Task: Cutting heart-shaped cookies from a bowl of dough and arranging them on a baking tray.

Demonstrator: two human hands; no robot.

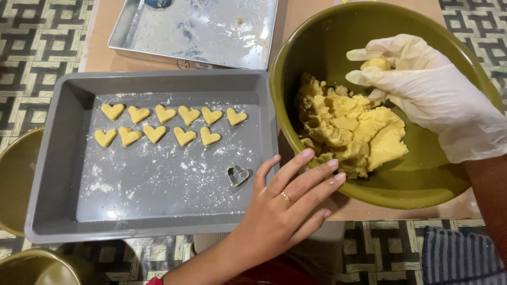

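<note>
1. The right hand [422, 89], in a thin white glove, reached into the green bowl [317, 37] from the right, its fingers curled round a small lump of yellow dough [377, 63] at the top of the mass.
2. The left hand [285, 203] was bare, with a ring on one finger. It held nothing: its fingers lay spread flat against the bowl's near left rim, beside the near right corner of the grey tray [53, 158].
3. The bowl stood at the right of the board, touching the tray's right edge. The main dough [348, 132] lay in it, heaped and rough.
4. In the tray, a metal heart cutter [237, 175] lay close to the near right corner, just beside the left fingertips.
5. Eleven heart shapes [163, 125] sat in two rows towards the tray's far edge, on a floured floor.
6. Beyond the tray, at the board's far edge, lay a floured metal sheet [200, 31].
</note>
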